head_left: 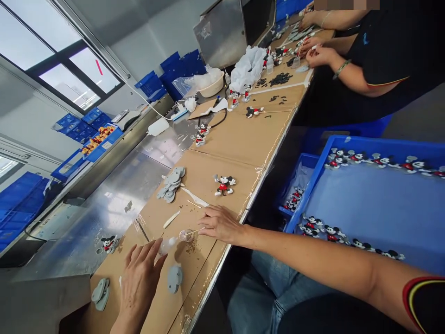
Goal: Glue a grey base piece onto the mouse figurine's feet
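My left hand (pixel 139 271) is closed around a small translucent plastic bottle (pixel 167 246), tipped with its nozzle toward a small clear cup (pixel 187 236). My right hand (pixel 219 224) pinches a thin wooden stick (pixel 194 231); its far end is at the cup. Brown specks lie on the cardboard beside the cup. Between my hands and the table edge sits a grey oval piece (pixel 174 279). Beyond my right hand, a mouse figurine (pixel 224 184) in red shorts lies on the cardboard. A white-handled knife (pixel 172 218) and a cotton swab (pixel 193 203) are nearby.
Grey base pieces (pixel 171 184) are piled farther up, with two more (pixel 100 294) at lower left. Several figurines stand along the table. At my right, a blue tray (pixel 351 195) holds rows of figurines. A co-worker's hands (pixel 318 54) handle parts at the far end.
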Demonstrator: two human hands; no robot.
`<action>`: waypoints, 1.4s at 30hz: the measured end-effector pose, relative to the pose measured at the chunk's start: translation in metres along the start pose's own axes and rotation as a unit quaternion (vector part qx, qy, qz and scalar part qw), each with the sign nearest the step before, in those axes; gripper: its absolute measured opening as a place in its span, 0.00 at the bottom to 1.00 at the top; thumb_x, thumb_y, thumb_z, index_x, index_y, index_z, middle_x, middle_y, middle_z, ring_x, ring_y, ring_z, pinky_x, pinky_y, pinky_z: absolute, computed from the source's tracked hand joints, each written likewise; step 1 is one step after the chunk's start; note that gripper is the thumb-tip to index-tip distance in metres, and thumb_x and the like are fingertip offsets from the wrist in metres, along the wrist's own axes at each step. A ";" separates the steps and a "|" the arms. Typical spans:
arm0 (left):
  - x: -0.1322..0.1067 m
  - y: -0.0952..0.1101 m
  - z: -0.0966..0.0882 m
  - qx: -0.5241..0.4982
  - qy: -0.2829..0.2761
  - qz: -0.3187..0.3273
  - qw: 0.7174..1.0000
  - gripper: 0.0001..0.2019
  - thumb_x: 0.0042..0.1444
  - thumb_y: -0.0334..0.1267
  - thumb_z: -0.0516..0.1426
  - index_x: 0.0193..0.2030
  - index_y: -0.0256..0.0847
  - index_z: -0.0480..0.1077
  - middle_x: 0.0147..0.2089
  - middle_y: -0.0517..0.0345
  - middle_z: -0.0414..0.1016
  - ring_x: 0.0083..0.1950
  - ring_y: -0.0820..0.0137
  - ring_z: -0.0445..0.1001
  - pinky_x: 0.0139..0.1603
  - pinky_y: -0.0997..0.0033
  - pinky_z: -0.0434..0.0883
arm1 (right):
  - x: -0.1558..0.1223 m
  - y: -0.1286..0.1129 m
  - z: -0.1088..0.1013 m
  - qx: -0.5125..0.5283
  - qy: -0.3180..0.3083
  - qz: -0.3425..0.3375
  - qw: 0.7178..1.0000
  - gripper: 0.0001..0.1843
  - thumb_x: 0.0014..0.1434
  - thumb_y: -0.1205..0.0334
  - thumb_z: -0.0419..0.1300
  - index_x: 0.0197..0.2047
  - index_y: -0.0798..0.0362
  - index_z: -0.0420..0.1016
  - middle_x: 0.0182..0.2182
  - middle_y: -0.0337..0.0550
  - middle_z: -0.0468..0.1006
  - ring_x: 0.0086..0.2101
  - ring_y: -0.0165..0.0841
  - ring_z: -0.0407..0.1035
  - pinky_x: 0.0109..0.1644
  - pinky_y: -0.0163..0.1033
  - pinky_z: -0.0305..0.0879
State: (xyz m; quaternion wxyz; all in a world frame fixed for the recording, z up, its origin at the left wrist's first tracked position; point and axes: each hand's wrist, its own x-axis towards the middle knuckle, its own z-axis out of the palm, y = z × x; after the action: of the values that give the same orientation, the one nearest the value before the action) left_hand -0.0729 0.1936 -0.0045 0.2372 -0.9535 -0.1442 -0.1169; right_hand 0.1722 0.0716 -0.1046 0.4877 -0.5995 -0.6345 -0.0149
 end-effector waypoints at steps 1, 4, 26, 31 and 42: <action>0.002 0.000 -0.002 0.009 -0.006 0.008 1.000 0.17 0.64 0.44 0.51 0.50 0.34 0.71 0.43 0.46 0.80 0.42 0.54 0.76 0.56 0.48 0.62 | 0.000 0.000 0.000 -0.004 0.001 0.004 1.000 0.13 0.52 0.55 0.70 0.39 0.53 0.81 0.33 0.43 0.75 0.36 0.35 0.68 0.38 0.37 0.62; 0.011 0.002 -0.007 0.032 -0.025 0.029 0.999 0.15 0.62 0.39 0.56 0.52 0.33 0.71 0.45 0.46 0.79 0.44 0.53 0.75 0.58 0.47 0.60 | -0.001 0.000 0.001 -0.007 0.014 0.013 1.000 0.11 0.55 0.56 0.69 0.39 0.54 0.81 0.33 0.43 0.75 0.36 0.34 0.68 0.40 0.37 0.62; 0.039 0.013 -0.033 0.094 -0.076 0.082 0.989 0.14 0.57 0.29 0.57 0.51 0.34 0.70 0.44 0.47 0.77 0.44 0.54 0.72 0.54 0.49 0.62 | -0.002 -0.006 -0.004 0.020 0.078 0.020 0.997 0.06 0.60 0.68 0.62 0.32 0.54 0.79 0.27 0.40 0.74 0.31 0.31 0.66 0.38 0.36 0.61; 0.039 0.011 -0.035 0.096 -0.078 0.083 0.989 0.13 0.58 0.30 0.56 0.51 0.34 0.71 0.44 0.46 0.78 0.44 0.53 0.72 0.54 0.49 0.61 | -0.003 -0.006 -0.004 0.021 0.076 0.028 0.997 0.07 0.61 0.67 0.61 0.31 0.54 0.78 0.27 0.41 0.73 0.31 0.32 0.66 0.38 0.37 0.61; 0.032 0.012 -0.027 0.085 -0.078 0.057 0.992 0.14 0.59 0.33 0.57 0.51 0.34 0.71 0.44 0.46 0.78 0.44 0.54 0.72 0.50 0.54 0.63 | -0.002 -0.007 -0.006 0.027 0.076 0.031 0.996 0.07 0.61 0.69 0.60 0.31 0.54 0.79 0.26 0.40 0.72 0.31 0.31 0.65 0.37 0.36 0.60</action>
State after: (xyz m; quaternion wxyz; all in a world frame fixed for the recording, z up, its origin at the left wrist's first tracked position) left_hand -0.0432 0.1771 0.0227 0.3116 -0.9428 -0.1172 -0.0159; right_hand 0.1699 0.0639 -0.0987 0.5505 -0.6024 -0.5773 -0.0279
